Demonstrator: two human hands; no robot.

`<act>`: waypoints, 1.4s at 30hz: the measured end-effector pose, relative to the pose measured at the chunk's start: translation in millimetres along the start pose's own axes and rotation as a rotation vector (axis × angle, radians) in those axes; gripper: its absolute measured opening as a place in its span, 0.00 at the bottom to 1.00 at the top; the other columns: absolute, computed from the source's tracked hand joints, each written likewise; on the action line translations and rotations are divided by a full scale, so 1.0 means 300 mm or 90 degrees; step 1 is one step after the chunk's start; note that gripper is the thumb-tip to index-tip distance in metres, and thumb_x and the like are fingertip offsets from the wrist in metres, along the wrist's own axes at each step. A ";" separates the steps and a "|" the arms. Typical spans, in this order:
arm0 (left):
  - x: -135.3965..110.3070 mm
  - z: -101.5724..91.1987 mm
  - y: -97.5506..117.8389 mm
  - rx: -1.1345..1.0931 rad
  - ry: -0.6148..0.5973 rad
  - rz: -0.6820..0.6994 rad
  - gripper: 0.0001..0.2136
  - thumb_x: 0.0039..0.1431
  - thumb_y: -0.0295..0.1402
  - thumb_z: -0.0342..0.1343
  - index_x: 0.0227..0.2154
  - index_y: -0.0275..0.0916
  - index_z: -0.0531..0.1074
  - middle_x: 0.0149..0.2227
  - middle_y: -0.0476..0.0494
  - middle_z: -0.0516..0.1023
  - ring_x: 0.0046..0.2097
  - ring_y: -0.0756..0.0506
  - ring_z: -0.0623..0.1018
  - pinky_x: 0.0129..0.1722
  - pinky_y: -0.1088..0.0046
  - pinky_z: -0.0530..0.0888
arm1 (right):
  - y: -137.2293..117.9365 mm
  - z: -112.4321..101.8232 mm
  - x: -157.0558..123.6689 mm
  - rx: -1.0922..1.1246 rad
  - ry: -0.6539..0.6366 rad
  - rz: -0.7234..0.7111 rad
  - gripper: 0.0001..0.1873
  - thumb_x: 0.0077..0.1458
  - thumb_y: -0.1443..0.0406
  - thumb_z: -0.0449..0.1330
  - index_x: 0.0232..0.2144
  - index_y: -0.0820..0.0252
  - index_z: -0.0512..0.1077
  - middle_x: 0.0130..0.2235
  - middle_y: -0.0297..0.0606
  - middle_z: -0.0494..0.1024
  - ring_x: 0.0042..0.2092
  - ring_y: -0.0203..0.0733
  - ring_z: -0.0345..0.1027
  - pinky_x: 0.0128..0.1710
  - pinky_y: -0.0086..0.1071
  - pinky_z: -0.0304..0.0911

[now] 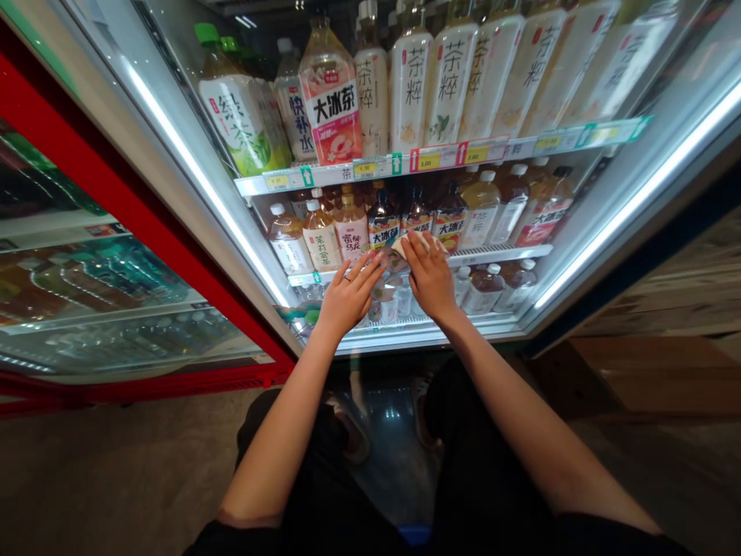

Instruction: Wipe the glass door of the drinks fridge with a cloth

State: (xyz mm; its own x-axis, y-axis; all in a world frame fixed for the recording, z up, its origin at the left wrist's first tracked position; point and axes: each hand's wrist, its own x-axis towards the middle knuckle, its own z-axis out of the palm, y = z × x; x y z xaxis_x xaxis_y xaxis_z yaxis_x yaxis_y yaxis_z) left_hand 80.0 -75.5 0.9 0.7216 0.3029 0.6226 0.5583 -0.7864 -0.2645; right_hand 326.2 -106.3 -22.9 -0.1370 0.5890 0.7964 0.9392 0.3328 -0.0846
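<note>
Both my arms reach into an open drinks cooler. My right hand (429, 274) lies on a pale folded cloth or paper (402, 247) at the front edge of the middle shelf (498, 252), its fingers curled over it. My left hand (349, 292) sits just left of it with its fingers stretched out and together, touching the same shelf edge below a dark bottle with a blue label (383, 222). A ring shows on the left hand. Whether the left hand holds anything is hidden.
The top shelf (347, 171) carries tall tea bottles behind price tags. More bottles fill the middle and bottom shelves. A red-framed glass door (116, 201) stands to the left with another cooler behind it. My knees and shoes are on the dark floor below.
</note>
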 end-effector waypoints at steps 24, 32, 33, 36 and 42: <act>-0.019 -0.092 -0.013 0.004 -0.024 -0.050 0.37 0.69 0.24 0.51 0.79 0.41 0.54 0.79 0.42 0.59 0.80 0.40 0.57 0.80 0.53 0.55 | -0.035 -0.001 0.063 0.035 -0.001 0.005 0.47 0.70 0.76 0.45 0.82 0.39 0.35 0.81 0.32 0.54 0.82 0.50 0.42 0.81 0.62 0.45; -0.045 -0.087 -0.011 0.024 0.003 -0.089 0.35 0.67 0.22 0.51 0.77 0.39 0.59 0.77 0.40 0.62 0.79 0.40 0.59 0.79 0.54 0.57 | -0.036 0.019 0.047 0.033 0.047 0.050 0.49 0.69 0.76 0.47 0.81 0.39 0.33 0.82 0.33 0.50 0.82 0.54 0.40 0.80 0.66 0.45; -0.037 -0.089 -0.010 0.019 0.007 -0.089 0.35 0.67 0.22 0.51 0.77 0.39 0.59 0.77 0.40 0.62 0.79 0.40 0.59 0.80 0.54 0.57 | -0.039 0.014 0.049 0.038 0.023 0.032 0.49 0.69 0.76 0.47 0.81 0.39 0.34 0.81 0.33 0.52 0.82 0.53 0.42 0.80 0.65 0.46; 0.004 -0.121 -0.019 -0.004 0.030 -0.095 0.36 0.67 0.22 0.51 0.78 0.42 0.57 0.78 0.41 0.63 0.79 0.40 0.59 0.80 0.53 0.57 | -0.036 -0.006 0.045 0.043 -0.022 -0.018 0.47 0.70 0.76 0.46 0.81 0.39 0.39 0.79 0.33 0.59 0.81 0.50 0.48 0.80 0.62 0.48; 0.071 -0.225 -0.084 0.017 0.062 -0.060 0.37 0.68 0.23 0.52 0.79 0.43 0.55 0.79 0.44 0.60 0.80 0.40 0.57 0.81 0.53 0.54 | -0.045 0.003 0.044 0.036 0.054 0.032 0.50 0.69 0.77 0.47 0.81 0.38 0.32 0.81 0.32 0.52 0.82 0.52 0.41 0.80 0.64 0.47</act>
State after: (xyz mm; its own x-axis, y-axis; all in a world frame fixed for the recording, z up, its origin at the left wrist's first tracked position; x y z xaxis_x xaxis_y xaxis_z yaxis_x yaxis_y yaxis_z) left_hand 53.6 -85.4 70.4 0.6224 0.3199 0.7144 0.6336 -0.7417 -0.2199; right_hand 311.5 -102.3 -11.8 -0.0605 0.5417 0.8384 0.9244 0.3474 -0.1578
